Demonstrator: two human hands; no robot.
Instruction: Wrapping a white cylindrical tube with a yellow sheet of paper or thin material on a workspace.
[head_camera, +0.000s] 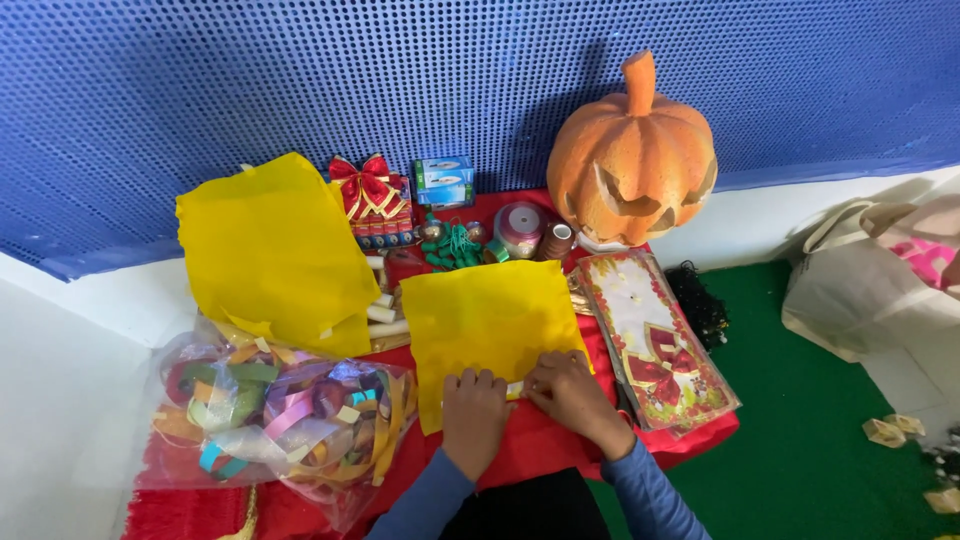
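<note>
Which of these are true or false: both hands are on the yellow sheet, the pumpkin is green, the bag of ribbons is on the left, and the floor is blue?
1. Both hands, left hand and right hand, touch the lower edge of the yellow sheet. True.
2. The pumpkin is green. False: it is orange.
3. The clear bag of ribbons lies left of the hands. True.
4. The floor is blue. False: it is green; the dotted wall is blue.

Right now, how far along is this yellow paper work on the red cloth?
One yellow sheet already lies aside at the left. In hand: left hand and right hand press the lower edge of a second yellow sheet. The bagged paper chains sit unopened.
</note>
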